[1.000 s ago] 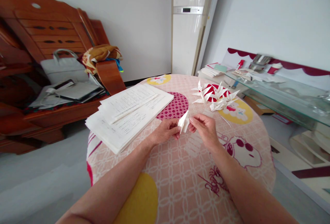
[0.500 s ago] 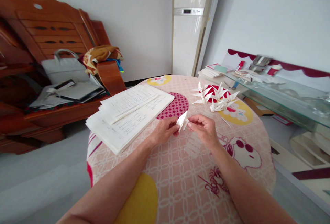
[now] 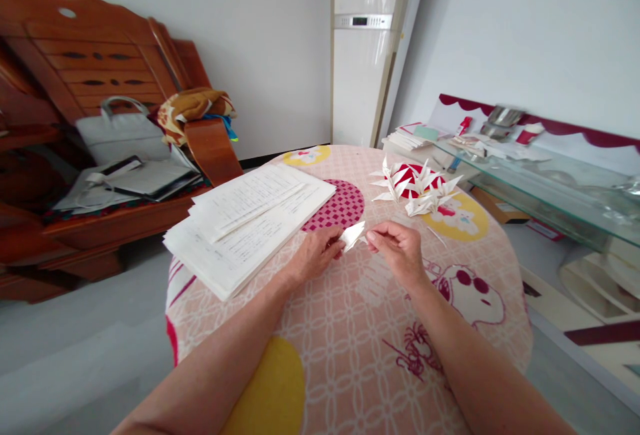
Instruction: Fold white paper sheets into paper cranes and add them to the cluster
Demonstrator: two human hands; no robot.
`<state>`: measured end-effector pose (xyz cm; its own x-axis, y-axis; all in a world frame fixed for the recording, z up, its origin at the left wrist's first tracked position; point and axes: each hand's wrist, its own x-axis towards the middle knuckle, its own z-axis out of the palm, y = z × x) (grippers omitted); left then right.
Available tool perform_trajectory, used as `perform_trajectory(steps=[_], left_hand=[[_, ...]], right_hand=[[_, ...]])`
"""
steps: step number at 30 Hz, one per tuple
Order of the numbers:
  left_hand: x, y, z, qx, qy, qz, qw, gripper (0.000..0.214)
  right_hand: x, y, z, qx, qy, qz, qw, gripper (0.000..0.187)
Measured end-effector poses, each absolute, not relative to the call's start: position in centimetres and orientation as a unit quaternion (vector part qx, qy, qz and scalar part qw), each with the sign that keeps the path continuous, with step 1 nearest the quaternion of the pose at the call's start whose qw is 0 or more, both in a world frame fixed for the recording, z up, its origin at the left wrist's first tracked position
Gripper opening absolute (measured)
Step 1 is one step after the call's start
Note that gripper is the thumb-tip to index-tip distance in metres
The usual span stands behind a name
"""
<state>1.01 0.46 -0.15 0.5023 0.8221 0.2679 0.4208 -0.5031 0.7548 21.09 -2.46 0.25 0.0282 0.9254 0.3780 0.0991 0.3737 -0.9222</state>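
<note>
A small folded white paper crane (image 3: 353, 237) is held between my hands above the table. My left hand (image 3: 315, 253) is closed, pinching its left side between thumb and fingers. My right hand (image 3: 399, 250) is closed too, with thumb and index fingertip pinched at the thin right tip of the paper. Several finished-looking white paper cranes (image 3: 425, 201) sit in a cluster beyond my right hand. To the left of my left hand lies a stack of written paper sheets (image 3: 240, 248).
A patterned pink cloth covers the round table (image 3: 340, 355). A thin white strip (image 3: 437, 237) lies near the cranes. On the right stands a glass shelf (image 3: 545, 181) with objects on it. A wooden bench (image 3: 115, 221) with a grey bag (image 3: 117, 135) is at the left.
The crane has tilted from upright to lean over toward the right. My right hand has shifted slightly to the right, its fingers curled in more.
</note>
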Motion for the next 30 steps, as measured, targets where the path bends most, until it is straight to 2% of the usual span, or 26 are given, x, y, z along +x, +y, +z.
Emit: perform_trajectory(steps=[4,11,14,18,21,25,30], left_hand=[[0.8,0.7,-0.5,0.800,0.369,0.311,0.357,0.017],[0.8,0.9,-1.3,0.758,0.304,0.297,0.495,0.020],[0.9,0.8,-1.4,0.734,0.302,0.294,0.532,0.021],[1.0,0.7,-1.2,0.730,0.326,0.300,0.520,0.020],[1.3,0.4,-0.9,0.727,0.344,0.311,0.507,0.020],[1.9,-0.2,-0.6,0.699,0.360,0.318,0.531,0.019],[2.4,-0.7,-0.5,0.659,0.358,0.322,0.578,0.021]], right_hand=[[21.0,-2.6,0.4,-0.398,-0.613,0.396,0.556,0.019],[21.2,-2.5,0.2,-0.387,-0.615,0.426,0.538,0.024],[21.3,-2.6,0.4,-0.397,-0.651,0.366,0.534,0.022],[21.2,-2.9,1.0,-0.409,-0.722,0.188,0.526,0.011],[21.1,-3.0,1.3,-0.409,-0.742,0.091,0.524,0.014],[21.0,-2.9,1.2,-0.411,-0.736,0.044,0.536,0.014],[21.0,-2.9,1.0,-0.433,-0.726,0.049,0.532,0.013]])
